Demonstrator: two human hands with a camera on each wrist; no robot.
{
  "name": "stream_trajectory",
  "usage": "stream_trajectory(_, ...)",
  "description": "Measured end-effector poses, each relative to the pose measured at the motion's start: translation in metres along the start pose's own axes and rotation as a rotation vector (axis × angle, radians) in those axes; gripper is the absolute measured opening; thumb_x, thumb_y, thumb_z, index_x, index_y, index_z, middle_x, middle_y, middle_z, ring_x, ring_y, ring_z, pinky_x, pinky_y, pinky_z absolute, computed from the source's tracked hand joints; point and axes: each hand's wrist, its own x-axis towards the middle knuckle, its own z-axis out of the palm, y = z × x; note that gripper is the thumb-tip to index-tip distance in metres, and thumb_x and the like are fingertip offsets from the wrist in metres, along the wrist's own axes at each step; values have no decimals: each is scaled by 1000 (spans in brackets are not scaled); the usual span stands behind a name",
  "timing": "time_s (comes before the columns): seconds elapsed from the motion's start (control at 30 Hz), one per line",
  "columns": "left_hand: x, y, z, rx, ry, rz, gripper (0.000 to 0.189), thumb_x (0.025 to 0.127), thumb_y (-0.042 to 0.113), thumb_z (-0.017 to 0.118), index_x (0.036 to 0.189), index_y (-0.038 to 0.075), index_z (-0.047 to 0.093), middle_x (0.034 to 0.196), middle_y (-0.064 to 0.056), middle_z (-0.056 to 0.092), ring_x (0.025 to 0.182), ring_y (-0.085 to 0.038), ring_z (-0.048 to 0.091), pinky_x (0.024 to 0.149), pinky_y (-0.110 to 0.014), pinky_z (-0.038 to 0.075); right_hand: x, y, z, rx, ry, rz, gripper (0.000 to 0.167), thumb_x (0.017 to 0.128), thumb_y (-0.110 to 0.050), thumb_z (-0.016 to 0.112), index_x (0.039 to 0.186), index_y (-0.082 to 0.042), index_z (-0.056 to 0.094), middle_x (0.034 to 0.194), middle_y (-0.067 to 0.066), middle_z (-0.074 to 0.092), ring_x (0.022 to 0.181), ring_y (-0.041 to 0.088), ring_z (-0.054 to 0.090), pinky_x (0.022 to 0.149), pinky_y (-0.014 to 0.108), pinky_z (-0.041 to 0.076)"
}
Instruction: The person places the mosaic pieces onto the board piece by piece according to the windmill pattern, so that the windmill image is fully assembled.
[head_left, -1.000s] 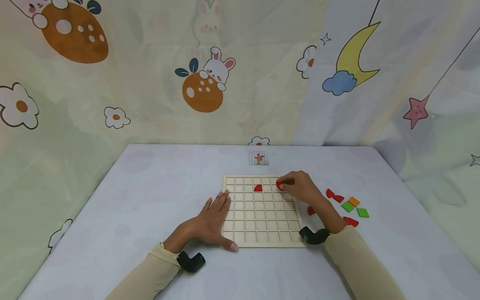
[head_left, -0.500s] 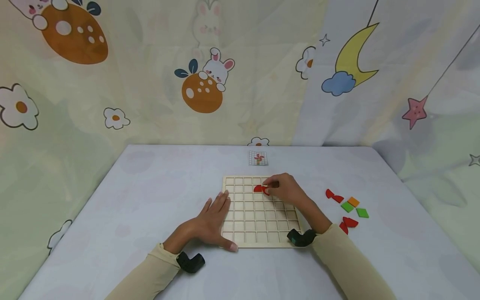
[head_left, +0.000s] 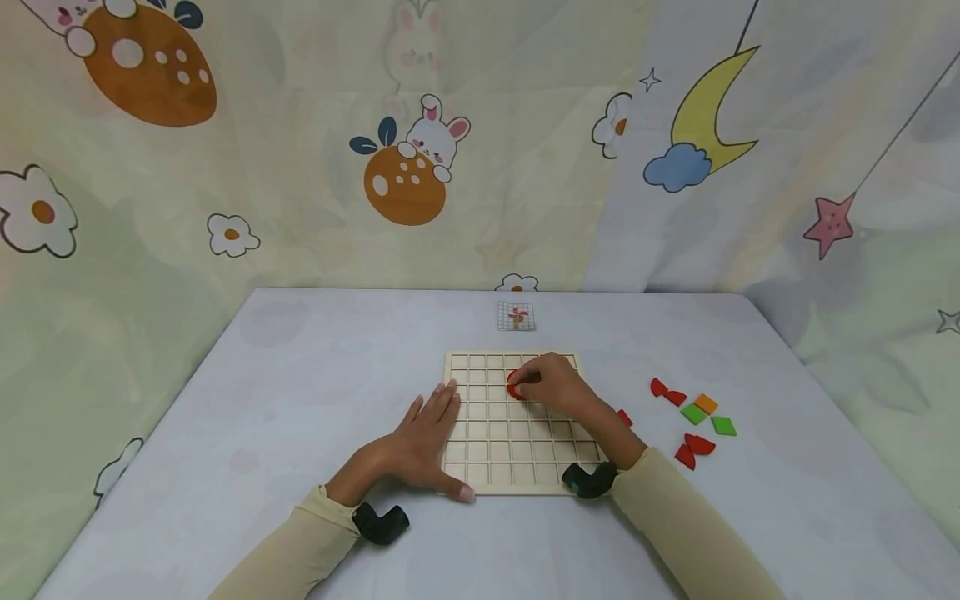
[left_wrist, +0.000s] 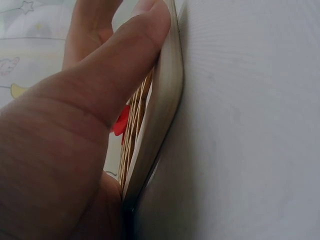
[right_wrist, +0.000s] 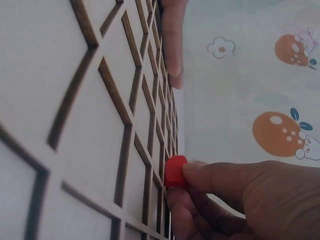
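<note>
My left hand [head_left: 423,442] lies spread along the left edge of a wooden grid board [head_left: 480,475], with the thumb at its front corner. In the left wrist view, that thumb [left_wrist: 125,50] rests on the board's rim. Over the upper middle cells, my right hand [head_left: 555,387] pinches a red tile [right_wrist: 175,171] between thumb and fingers, against the grid. A rounded red area [head_left: 512,377] shows beside the fingertips in the head view; the fingers partly cover it, so the separate tiles there are hard to tell apart.
Right of the board lie several red tiles [head_left: 701,444], an orange square [head_left: 706,404] and two green tiles [head_left: 723,426]. One red tile [head_left: 625,417] lies close to the right forearm. A small picture card [head_left: 516,316] sits behind the board.
My right hand has carried a red tile leftward across the board, from near its right side to the cells by the placed red tile. My left hand stays still.
</note>
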Motion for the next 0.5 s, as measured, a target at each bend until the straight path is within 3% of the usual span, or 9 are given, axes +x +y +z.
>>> stream_trajectory(0.2,1,1,-1,-6,0,6,138,64,79,68,154,-1,2,161,-16,-8,146,-28,-11,112,-55,-2,-1,1,-1,-67,22,-15,12,87,0,68,94,-5,77,93,3,67,83,18,60,69,31,50)
stream_trajectory(0.5,-1,3,-3,-3,-8,-7,136,66,76,70,154,-2,2,161,-17,-7,147,-30,-10,112,-55,-1,1,6,1,-121,-10,-33,15,86,-6,73,101,-6,77,96,2,66,84,17,58,72,33,48)
